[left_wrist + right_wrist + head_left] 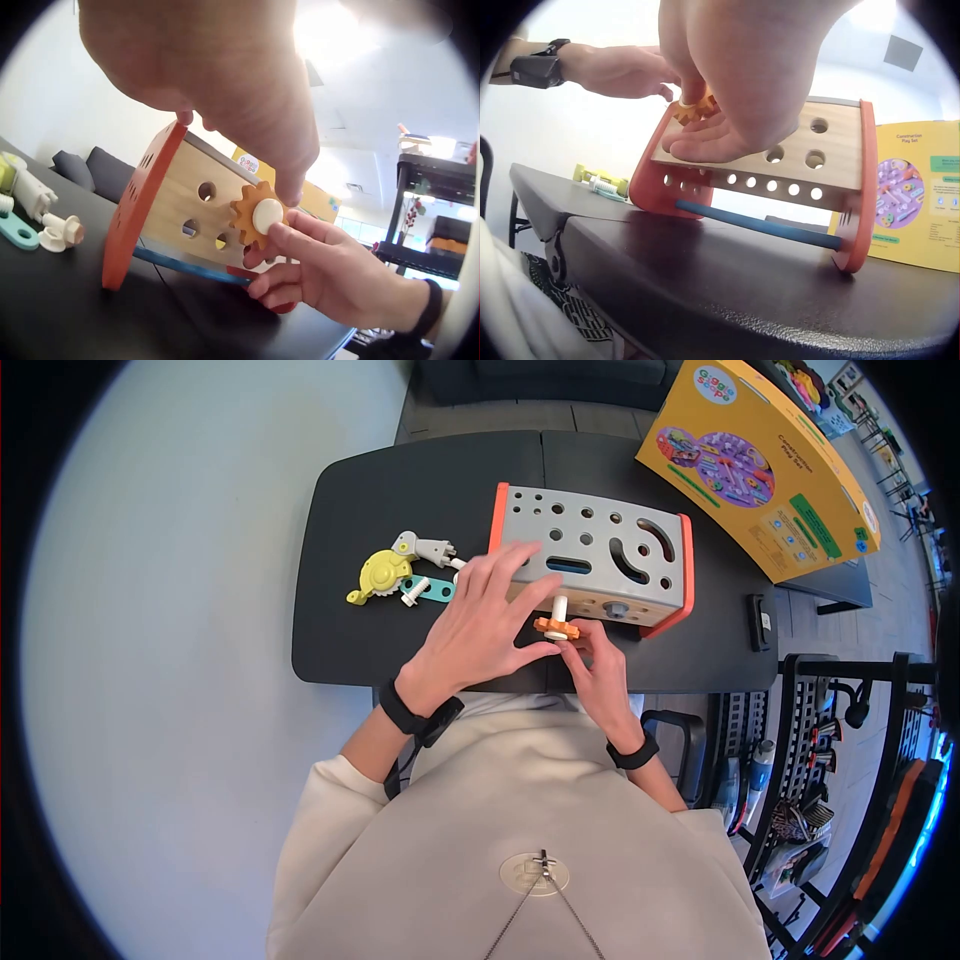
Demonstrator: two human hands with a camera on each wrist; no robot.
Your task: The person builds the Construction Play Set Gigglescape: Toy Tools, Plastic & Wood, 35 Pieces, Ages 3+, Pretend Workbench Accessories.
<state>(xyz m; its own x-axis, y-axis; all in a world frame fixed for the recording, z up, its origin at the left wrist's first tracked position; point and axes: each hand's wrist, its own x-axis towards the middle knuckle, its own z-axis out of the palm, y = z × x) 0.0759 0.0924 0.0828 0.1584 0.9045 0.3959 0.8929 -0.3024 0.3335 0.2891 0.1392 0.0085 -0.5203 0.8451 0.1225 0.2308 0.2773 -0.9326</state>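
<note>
A toy workbench (530,527) stands on the black table, with a grey top, red ends and a light wooden face full of holes. In front of that face my right hand (602,675) pinches an orange gear (245,215) with a white bolt (560,605) through it. The bolt's round white head (267,217) faces outward, under my right thumb; its shank points toward the workbench. My left hand (470,622) is spread over the workbench's left front edge, fingers extended above the top. The left thumb reaches close to the gear.
Left of the workbench lie a yellow toy part (385,573), a grey piece (428,549), a teal strip (438,590) and a white bolt (415,592). A large yellow box (770,420) stands behind at right. A small black object (759,622) lies near the table's right edge.
</note>
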